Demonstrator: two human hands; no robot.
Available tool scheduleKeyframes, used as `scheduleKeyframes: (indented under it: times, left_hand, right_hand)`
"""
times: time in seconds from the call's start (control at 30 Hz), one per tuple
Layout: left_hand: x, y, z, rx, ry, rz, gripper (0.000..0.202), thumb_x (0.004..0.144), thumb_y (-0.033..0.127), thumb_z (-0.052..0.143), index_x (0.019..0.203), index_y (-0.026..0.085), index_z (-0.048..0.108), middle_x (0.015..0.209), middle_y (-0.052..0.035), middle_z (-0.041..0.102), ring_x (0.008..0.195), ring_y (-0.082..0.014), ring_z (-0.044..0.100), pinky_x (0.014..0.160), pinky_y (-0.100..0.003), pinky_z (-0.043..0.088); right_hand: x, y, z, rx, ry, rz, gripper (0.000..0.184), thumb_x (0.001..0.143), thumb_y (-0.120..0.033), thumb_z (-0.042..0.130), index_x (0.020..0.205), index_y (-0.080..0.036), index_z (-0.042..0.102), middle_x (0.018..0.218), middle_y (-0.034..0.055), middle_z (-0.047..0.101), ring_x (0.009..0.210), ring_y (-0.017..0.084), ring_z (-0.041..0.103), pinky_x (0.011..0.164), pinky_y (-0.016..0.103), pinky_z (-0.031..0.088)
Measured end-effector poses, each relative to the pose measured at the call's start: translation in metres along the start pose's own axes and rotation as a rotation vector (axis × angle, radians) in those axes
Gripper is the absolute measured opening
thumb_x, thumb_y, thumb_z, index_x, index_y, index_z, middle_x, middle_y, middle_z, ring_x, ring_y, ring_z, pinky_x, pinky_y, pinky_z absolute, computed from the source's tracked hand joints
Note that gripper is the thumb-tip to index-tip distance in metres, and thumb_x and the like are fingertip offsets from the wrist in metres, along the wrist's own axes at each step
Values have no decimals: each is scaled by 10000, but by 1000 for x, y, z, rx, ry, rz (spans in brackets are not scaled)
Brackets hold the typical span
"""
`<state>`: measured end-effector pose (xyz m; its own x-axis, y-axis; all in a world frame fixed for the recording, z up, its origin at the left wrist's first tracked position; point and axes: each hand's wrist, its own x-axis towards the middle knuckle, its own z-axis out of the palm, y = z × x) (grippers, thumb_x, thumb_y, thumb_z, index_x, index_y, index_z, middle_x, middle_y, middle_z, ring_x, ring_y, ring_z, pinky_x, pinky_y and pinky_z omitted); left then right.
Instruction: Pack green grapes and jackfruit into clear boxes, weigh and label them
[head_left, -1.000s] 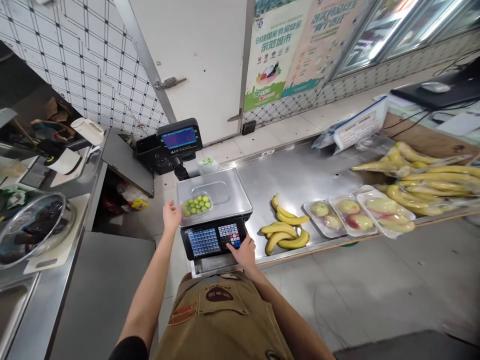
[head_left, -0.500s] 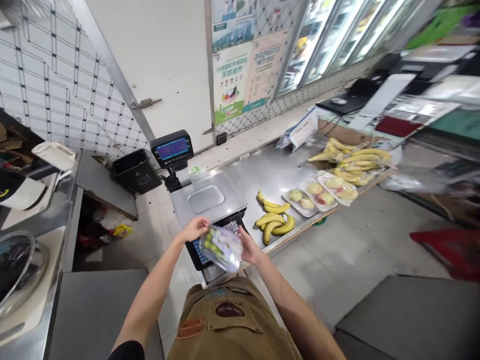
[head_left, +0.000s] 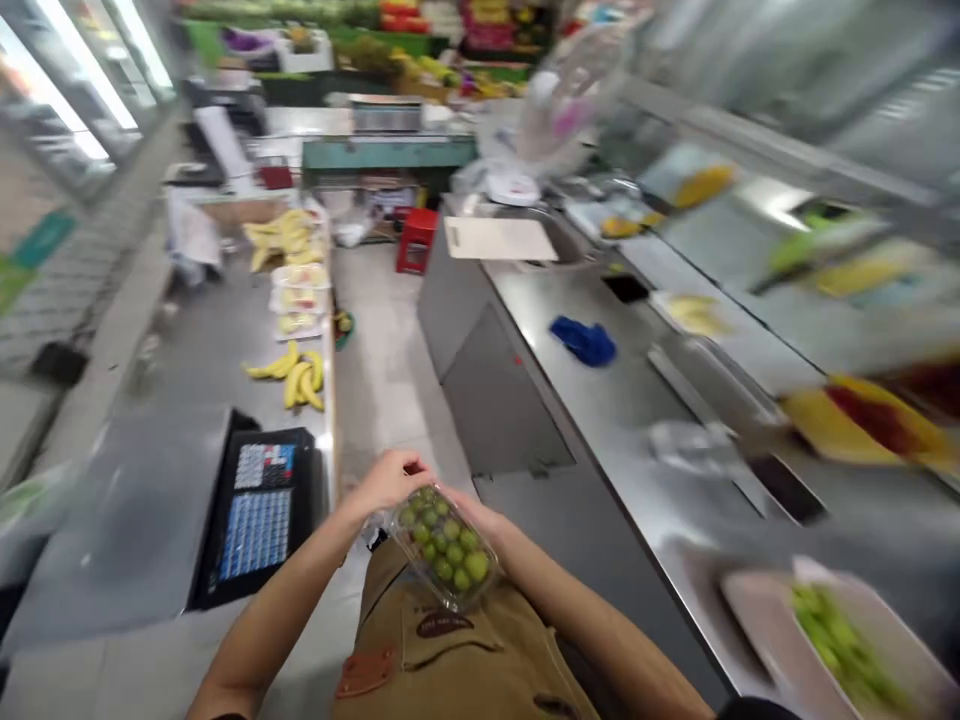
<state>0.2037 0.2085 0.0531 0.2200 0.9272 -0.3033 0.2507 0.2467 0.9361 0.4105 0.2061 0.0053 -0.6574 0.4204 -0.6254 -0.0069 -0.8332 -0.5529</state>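
In front of my apron I hold a clear plastic box of green grapes, tilted, with the round fruit showing through it. My left hand grips its upper left edge, fingers bent over the rim. Along the far right side my right hand is closed on the box, its fingers partly hidden behind it. Left of my hands is the scale's black keypad, beside its flat metal weighing plate. No hand touches the scale.
Bananas and wrapped fruit trays line the left counter. On the right steel counter lie a blue cloth, a white cutting board and a pink tray with green pieces. A red stool stands farther down the aisle.
My view has swung right, from the scale toward the aisle and right counter. The grape box has moved away from above the keypad to before my apron, still in both hands.
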Motion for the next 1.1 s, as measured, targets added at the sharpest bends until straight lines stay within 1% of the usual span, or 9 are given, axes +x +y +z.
scheduleKeyframes:
  times: [0.13,0.27,0.37,0.6,0.67,0.77,0.9,1.0,1.1]
  left_hand:
    - [18,34,82,135,-68,143,164,899,290,652,799,200,746,808,-25,797,779,-186,720,768,-292,532]
    - [23,62,151,220,-187,273,191,964,320,609,862,211,727,876,-29,809,846,-189,740,813,-295,540]
    - [29,86,201,249,-309,265,218,985,349,596,853,210,699,911,-38,818,857,-192,745,828,-299,552]
    - [43,135,309,381,-590,192,267,1038,398,521,914,218,675,1063,-79,813,988,-218,742,900,-324,565]
    - [50,146,333,518,-682,256,233,1049,367,505,931,221,642,1075,-78,786,1011,-220,712,925,-341,545]
    - [62,162,364,787,-798,404,141,972,309,668,916,217,578,1067,-76,720,1041,-247,644,934,-361,509]
    - [76,181,397,1077,-923,521,209,939,240,730,872,219,533,988,-68,656,979,-260,594,881,-357,479]
    - [82,188,416,1174,-973,558,229,954,216,719,844,222,518,930,-59,633,937,-256,587,894,-362,466]
    - [83,188,428,1238,-966,573,231,939,201,747,859,214,531,961,-65,641,976,-269,597,923,-375,463]
  right_hand:
    - [-68,20,-28,232,13,-116,541,890,-699,696,1047,-182,720,923,83,781,969,301,744,928,465,585]
    - [-120,37,-65,361,92,-328,539,825,-662,796,1074,-191,711,964,73,795,972,282,744,949,432,576]
    - [-159,48,-98,423,120,-461,572,755,-612,881,1112,-198,713,996,58,799,980,264,736,965,403,565]
    - [-243,80,-170,501,122,-614,511,804,-561,868,1194,-260,732,1045,35,792,981,237,748,938,391,587]
    - [-260,89,-187,536,137,-611,498,788,-585,885,1148,-274,739,1017,35,791,927,240,756,881,391,615]
    - [-277,98,-208,571,159,-625,500,757,-616,912,1065,-268,726,984,26,784,855,220,762,804,357,635]
    - [-292,104,-226,586,92,-589,614,755,-686,884,1138,-269,647,977,26,787,782,239,788,717,380,651]
    - [-298,105,-235,599,63,-582,645,764,-708,862,1148,-265,592,983,27,787,761,255,798,673,390,651]
    - [-302,107,-242,619,53,-581,618,797,-680,844,1171,-265,579,1007,22,779,777,254,804,681,383,654]
